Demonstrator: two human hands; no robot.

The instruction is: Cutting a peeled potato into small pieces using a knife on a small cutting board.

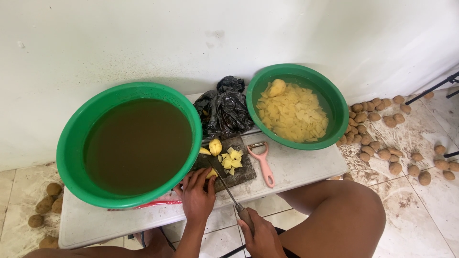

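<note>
Head view: pink peeler (pixel 262 162) beside cutting board (pixel 241 176), basins flanking.

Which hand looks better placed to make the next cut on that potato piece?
Probably the right hand: it grips the knife, whose blade lies at the potato piece. The left hand pins that piece on the cutting board.

Two green basins (pixel 76 143) are sitting on the counter (pixel 306 167), alongside one pink peeler (pixel 262 160), one knife (pixel 229 191), one cutting board (pixel 241 177) and one black bag (pixel 227 110).
</note>
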